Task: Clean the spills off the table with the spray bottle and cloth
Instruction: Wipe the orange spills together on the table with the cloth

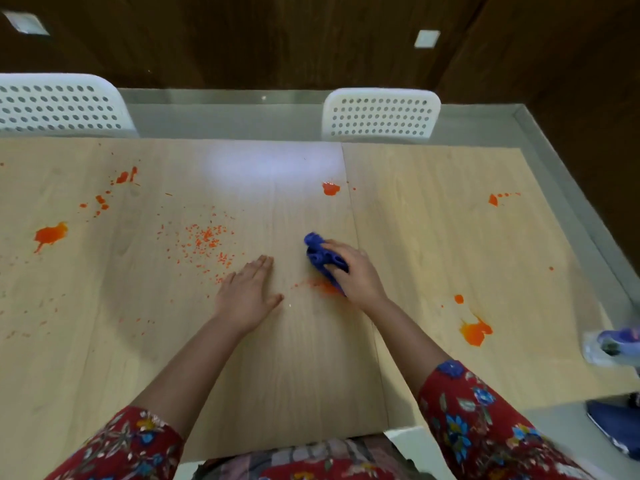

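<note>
My right hand (356, 271) grips a bunched blue cloth (320, 252) and presses it on the light wooden table (301, 368), right above an orange smear (322, 285). My left hand (247, 296) lies flat on the table, fingers straight, just left of the cloth. Orange spills dot the surface: a blotch (50, 234) at far left, scattered specks (204, 242) at centre left, a splat (330, 188) at the back, a blotch (475, 332) at right. The spray bottle (614, 342) sits blurred at the right edge.
Two white perforated chairs (59, 103) (381, 114) stand behind the table's far edge. A seam (349, 209) splits the tabletop into two panels. More orange spots (493, 199) lie at back right. A dark blue object (620, 424) sits off the table's right corner.
</note>
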